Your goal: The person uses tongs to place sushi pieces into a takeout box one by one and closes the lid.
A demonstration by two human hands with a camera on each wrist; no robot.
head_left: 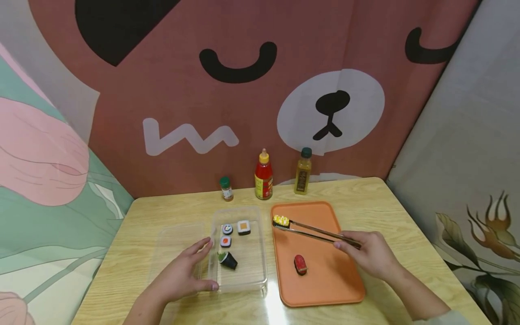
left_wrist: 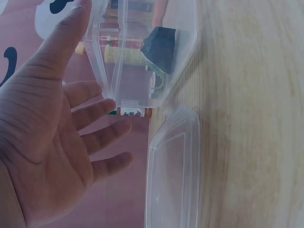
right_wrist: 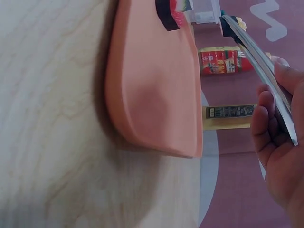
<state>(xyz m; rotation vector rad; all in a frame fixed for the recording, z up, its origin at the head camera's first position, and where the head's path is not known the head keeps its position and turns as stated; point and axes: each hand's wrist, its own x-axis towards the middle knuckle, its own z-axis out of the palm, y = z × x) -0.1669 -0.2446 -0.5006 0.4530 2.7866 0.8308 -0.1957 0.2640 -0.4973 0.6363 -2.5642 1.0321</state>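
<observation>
My right hand [head_left: 371,253] grips metal tongs [head_left: 321,233], whose tips pinch a sushi piece with a yellow corn-like top [head_left: 281,220] above the left edge of the orange tray [head_left: 325,289]. On that tray lies a red-topped sushi piece [head_left: 300,265]. My left hand [head_left: 183,273] reaches to the left side of a clear plastic box [head_left: 248,284], its thumb and fingertips right at the rim and its fingers extended. Inside the box are several sushi rolls [head_left: 243,227] and a dark cone-shaped hand roll [head_left: 228,260], which also shows in the left wrist view.
A clear lid [head_left: 174,232] lies on the wooden table left of the box. Along the back stand a small green-capped jar [head_left: 226,189], a red sauce bottle [head_left: 264,178] and a yellow bottle with a dark cap [head_left: 303,174]. A printed curtain [head_left: 203,104] hangs behind them.
</observation>
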